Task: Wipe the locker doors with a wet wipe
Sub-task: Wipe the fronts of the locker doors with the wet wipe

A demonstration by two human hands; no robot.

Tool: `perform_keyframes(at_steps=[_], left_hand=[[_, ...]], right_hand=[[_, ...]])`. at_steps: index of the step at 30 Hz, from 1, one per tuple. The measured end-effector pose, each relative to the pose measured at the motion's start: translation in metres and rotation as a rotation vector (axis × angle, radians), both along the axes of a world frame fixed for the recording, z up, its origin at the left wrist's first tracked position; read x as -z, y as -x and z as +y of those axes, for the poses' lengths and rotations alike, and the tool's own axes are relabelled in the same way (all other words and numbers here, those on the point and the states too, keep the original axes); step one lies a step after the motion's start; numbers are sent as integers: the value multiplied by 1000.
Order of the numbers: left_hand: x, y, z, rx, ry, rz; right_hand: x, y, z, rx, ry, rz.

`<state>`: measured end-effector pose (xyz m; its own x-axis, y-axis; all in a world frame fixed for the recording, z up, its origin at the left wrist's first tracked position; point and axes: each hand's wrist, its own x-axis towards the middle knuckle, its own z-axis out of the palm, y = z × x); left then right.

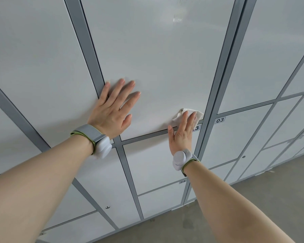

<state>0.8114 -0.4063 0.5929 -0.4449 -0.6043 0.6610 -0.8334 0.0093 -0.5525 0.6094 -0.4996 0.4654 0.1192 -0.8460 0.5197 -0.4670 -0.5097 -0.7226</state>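
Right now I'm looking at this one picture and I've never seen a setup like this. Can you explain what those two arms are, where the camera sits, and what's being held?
There is no machine here. These are a person's two bare arms, seen from one wide-angle camera worn on the head, which makes the lockers look bent. Each wrist carries a grey band with a pale device: the left wristband and the right wristband. The left hand lies flat on a white locker door, fingers straight, holding nothing. The right hand presses a wet wipe against that door's lower right corner. A neighbouring door is labelled 03. Grey floor shows below.
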Motion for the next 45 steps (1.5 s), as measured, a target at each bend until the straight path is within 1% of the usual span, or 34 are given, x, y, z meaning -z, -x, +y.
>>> perform_keyframes(at_steps=[5, 7, 12, 15, 20, 24, 30, 36, 40, 43, 45], left_hand=[[3, 0, -3, -26, 47, -25], [3, -1, -3, -30, 47, -30], [5, -1, -4, -45, 61, -41], [5, -1, -5, -46, 75, -54], [5, -1, -5, -55, 78, -69], [6, -1, -5, -51, 84, -60], [8, -2, -7, -39, 104, -63], [8, -1, -8, -28, 128, -78], [8, -2, -7, -34, 123, -77], [8, -1, -7, -38, 121, -78], [7, -2, -7, -40, 118, -76]], right_hand=[[22, 9, 5, -25, -78, 124], [24, 15, 3, -10, -106, 142], [-1, 20, -8, 52, -170, 40], [-12, 14, -11, 57, -151, -14], [-13, 2, -5, 48, -127, -22], [-12, -7, 2, 27, -109, 6], [-1, -16, 15, -22, -30, 93], [19, -22, 25, -62, 31, 248], [32, -15, 26, -85, 77, 359], [35, -7, 22, -73, 122, 403], [35, -2, 21, -68, 103, 423]])
